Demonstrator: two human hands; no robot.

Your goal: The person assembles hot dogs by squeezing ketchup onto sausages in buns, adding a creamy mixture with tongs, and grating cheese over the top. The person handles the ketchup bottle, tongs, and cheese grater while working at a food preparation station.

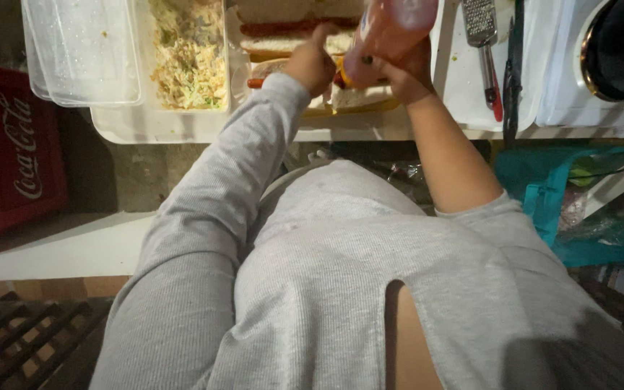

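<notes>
Our grey shirt (370, 289) fills the bottom. Our right hand (406, 76) grips the sauce bottle (388, 32), tipped over the hot dog (348, 94) under our fingers. Our left hand (312, 65) curls closed beside it. We should squeeze gently along the bun.

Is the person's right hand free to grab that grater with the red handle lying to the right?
Probably not at once. The right hand is wrapped around a reddish sauce bottle tilted over the hot dog buns. The grater lies close by on the white board, nothing between, so the path is open once the bottle is put down.
</notes>
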